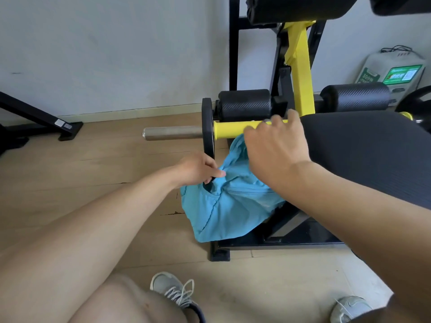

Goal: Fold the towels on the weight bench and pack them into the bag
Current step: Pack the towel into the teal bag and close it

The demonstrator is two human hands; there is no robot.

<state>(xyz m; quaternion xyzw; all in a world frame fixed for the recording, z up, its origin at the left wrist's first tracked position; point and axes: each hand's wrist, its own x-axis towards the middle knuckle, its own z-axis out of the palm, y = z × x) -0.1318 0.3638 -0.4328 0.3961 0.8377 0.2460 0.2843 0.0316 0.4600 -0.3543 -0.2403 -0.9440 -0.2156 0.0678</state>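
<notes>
The left hand point(198, 167) pinches the soft, crumpled blue bag point(229, 201) at its rim; the right hand point(276, 148) grips its upper edge. The bag hangs lengthwise down beside the padded black bench point(373, 155), mouth up

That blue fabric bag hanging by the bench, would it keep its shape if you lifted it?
Probably not. The light blue fabric bag sags in soft folds below the yellow bar, so it looks floppy. It bunches where the left hand pinches its edge, suggesting thin, light cloth. Its contents are hidden, so weight is uncertain.
</notes>
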